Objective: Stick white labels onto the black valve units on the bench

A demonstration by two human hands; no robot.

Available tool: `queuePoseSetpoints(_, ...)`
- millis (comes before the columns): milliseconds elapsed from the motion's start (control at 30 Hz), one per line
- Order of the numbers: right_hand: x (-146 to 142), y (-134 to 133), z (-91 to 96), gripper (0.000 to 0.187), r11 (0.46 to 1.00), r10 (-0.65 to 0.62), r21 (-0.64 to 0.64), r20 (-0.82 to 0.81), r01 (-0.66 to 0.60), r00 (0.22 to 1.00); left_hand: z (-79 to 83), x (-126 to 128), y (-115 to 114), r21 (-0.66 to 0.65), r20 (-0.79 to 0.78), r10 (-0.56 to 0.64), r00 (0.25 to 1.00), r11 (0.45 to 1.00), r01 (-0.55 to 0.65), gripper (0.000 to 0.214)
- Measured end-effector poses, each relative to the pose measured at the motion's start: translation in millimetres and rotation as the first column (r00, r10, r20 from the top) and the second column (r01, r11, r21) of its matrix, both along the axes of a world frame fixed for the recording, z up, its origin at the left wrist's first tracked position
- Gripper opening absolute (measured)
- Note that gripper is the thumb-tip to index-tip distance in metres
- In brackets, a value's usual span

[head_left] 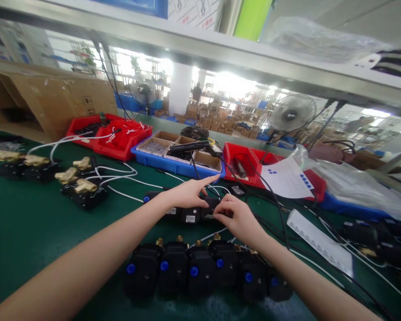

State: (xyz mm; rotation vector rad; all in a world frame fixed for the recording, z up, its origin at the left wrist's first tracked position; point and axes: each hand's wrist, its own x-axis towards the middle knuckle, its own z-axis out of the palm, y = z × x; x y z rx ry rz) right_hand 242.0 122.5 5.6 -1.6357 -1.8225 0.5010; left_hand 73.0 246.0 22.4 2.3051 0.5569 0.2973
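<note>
My left hand (194,192) reaches over a black valve-actuator housing (207,206), index finger stretched out and thumb apart, touching the housing's top. Against the same housing's right side, my right hand (235,215) has thumb and fingers pinched together near a small pale label (210,216). Whatever lies between those fingertips is too small to make out. Just left stands another black housing (190,214) bearing a white barcode label. Nearer to me is a row of several black actuators (202,269) with blue knobs and brass fittings.
Behind the hands sit a blue compartment tray (177,168) and red bins (120,149). Brass-fitted units (85,187) with white cables lie left. Label sheets (321,240) and black cables lie right. A shelf edge (200,42) crosses above.
</note>
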Motion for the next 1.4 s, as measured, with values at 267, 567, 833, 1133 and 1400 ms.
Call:
queuePoseSetpoints(267,0.3,2.6,-1.6,0.017,1.000,0.005,-0.004,0.046,-0.005,0.999,3.3,-0.5,-1.8,-0.018,0.009,-0.006,1.000,1.000,0.007,0.095)
queuePoseSetpoints(567,1.7,4.8,-3.2,0.017,1.000,0.023,0.016,0.091,-0.024,0.996,1.5,-0.6,-0.3,0.002,0.013,-0.007,1.000,1.000,0.007,0.098)
queuePoseSetpoints(833,-2.1,3.4,-2.5,0.018,0.999,0.014,0.036,0.118,-0.018,0.993,-0.1,-0.3,1.3,-0.009,0.022,-0.014,1.000,1.000,0.014,0.098)
queuePoseSetpoints(1133,-2.5,3.1,-2.6,0.018,0.997,0.027,0.060,0.163,-0.037,0.986,1.0,-0.9,-0.1,-0.025,0.060,-0.012,0.998,1.000,0.013,0.094)
queuePoseSetpoints(1400,-5.7,3.5,-4.5,0.020,0.995,0.026,0.086,0.274,-0.051,0.961,0.2,0.3,1.5,-0.061,0.028,0.004,1.000,0.998,-0.002,0.099)
